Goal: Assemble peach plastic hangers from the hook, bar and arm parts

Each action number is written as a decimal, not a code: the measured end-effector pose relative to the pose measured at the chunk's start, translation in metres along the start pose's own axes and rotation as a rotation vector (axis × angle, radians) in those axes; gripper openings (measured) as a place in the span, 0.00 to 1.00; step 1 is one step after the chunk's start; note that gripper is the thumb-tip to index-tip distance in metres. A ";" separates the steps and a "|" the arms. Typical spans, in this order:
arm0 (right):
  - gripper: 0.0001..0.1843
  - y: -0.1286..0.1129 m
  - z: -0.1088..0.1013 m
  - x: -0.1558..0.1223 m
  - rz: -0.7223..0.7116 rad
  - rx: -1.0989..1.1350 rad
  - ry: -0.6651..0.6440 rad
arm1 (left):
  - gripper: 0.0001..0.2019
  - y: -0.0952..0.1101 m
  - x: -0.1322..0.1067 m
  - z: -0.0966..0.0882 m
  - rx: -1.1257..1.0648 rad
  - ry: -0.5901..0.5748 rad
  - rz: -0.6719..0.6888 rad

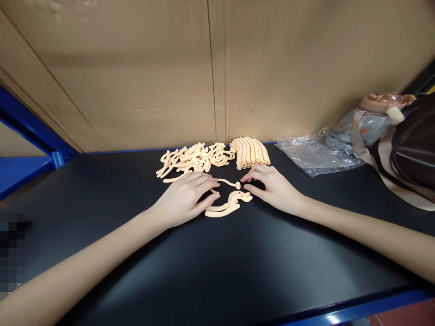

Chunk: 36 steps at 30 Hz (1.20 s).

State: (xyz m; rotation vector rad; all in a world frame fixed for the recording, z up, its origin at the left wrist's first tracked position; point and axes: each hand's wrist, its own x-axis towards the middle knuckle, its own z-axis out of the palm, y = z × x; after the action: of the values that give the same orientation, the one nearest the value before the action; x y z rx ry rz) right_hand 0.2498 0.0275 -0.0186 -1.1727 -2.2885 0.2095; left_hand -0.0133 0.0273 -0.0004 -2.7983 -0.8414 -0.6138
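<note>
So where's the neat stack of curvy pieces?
In the head view, the neat stack sits at the back of the black table, just beyond the right hand, right of the messy pile.

Under my two hands [183,199] [273,188]: one neat stack [250,152], one loose pile [193,158], two separate pieces [228,204], one plastic bag [314,154]

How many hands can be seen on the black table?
2. The left hand lies flat over some cream curved pieces on the black table; the right hand touches them from the other side. None seem hidden.
</note>
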 end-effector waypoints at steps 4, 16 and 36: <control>0.10 0.008 -0.017 0.005 0.044 -0.109 0.244 | 0.16 0.000 0.000 0.000 -0.011 0.009 0.005; 0.18 0.075 -0.034 0.019 0.106 -0.364 0.125 | 0.15 0.000 -0.001 -0.002 -0.011 -0.003 0.040; 0.17 0.085 -0.040 0.020 0.196 -0.546 0.079 | 0.16 0.000 -0.001 -0.003 0.000 -0.001 0.044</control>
State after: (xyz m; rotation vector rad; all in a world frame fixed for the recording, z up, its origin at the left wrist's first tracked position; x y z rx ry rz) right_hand 0.3221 0.0907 -0.0087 -1.6393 -2.2231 -0.4105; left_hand -0.0156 0.0260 0.0022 -2.8090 -0.7772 -0.6059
